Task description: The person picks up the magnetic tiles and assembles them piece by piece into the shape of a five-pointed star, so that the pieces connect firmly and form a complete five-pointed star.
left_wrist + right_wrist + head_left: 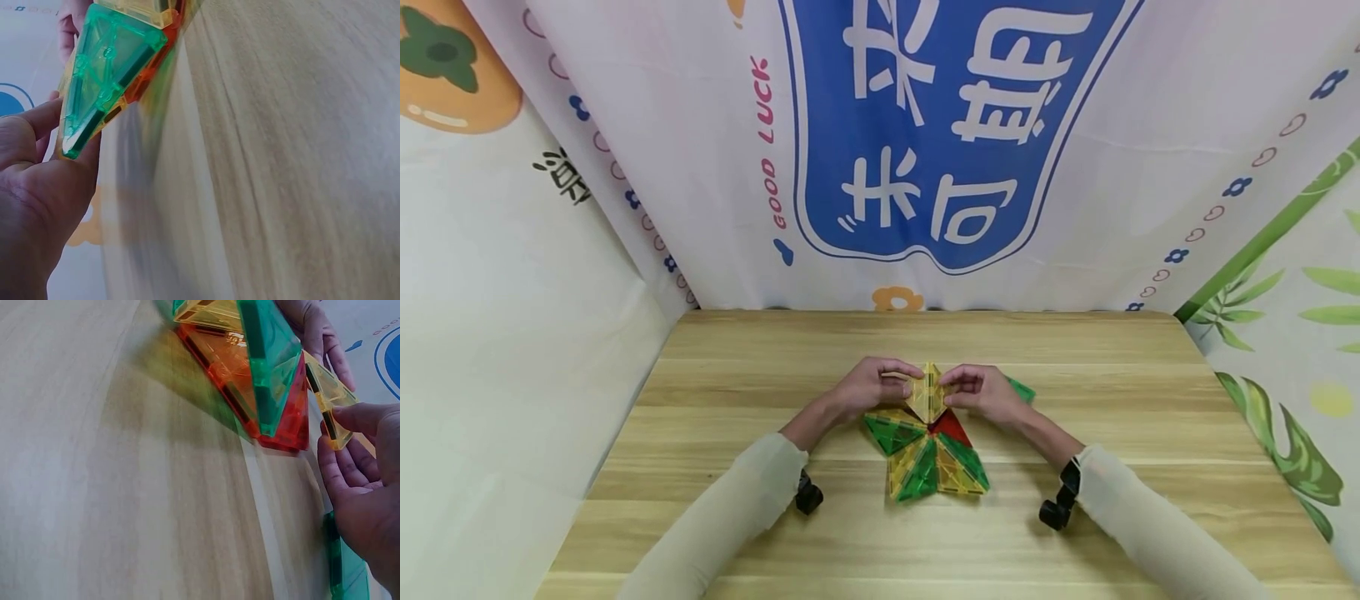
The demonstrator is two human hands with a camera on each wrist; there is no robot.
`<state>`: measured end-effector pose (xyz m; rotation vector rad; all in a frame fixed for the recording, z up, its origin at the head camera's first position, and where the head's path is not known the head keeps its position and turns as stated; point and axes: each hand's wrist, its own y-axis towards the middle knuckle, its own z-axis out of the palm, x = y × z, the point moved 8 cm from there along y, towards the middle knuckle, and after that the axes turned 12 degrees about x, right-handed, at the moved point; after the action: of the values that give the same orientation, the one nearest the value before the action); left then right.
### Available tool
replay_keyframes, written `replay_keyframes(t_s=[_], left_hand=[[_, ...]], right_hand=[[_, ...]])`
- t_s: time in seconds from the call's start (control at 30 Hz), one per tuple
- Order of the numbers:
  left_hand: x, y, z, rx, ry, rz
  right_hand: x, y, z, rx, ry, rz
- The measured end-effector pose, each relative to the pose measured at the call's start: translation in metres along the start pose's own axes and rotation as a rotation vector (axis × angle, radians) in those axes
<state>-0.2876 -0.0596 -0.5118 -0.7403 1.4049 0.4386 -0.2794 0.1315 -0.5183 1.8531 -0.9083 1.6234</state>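
My left hand (867, 388) pinches the left edge of a pair of yellow triangular magnetic tiles (927, 400) at the back of a flower-like build. Across from it, my right hand (988, 393) grips the right edge between thumb and fingers, seen close as a yellow tile (330, 394) in the right wrist view. Toward me, green and yellow triangular tiles (917, 475) fan out around the centre. Red tiles (290, 428) lie low beneath a raised green tile (270, 369). In the left wrist view a green tile (109, 69) partly hides my left fingers.
A separate green tile (1022, 390) lies on the wooden table (760, 533) behind my right hand. Printed cloth (730, 167) hangs at the table's back edge and along both sides. Each wrist wears a black camera (808, 493).
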Motion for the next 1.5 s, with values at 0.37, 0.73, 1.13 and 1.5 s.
replay_keyframes(t_s=[0.37, 0.73, 1.13, 1.5], left_hand=[[0.004, 0.0, 0.004, -0.011, 0.198, 0.041], [-0.034, -0.001, 0.01, 0.052, 0.458, 0.181], [-0.041, 0.014, 0.032, 0.234, 0.789, 0.15], [-0.039, 0.007, 0.032, 0.216, 0.903, 0.189]], right_hand=[[0.002, 0.0, 0.007, 0.031, -0.109, 0.002], [0.04, -0.031, 0.014, 0.025, -0.36, -0.096], [0.053, -0.088, 0.048, 0.007, -0.645, -0.12], [0.049, -0.109, 0.052, -0.069, -0.816, -0.187]])
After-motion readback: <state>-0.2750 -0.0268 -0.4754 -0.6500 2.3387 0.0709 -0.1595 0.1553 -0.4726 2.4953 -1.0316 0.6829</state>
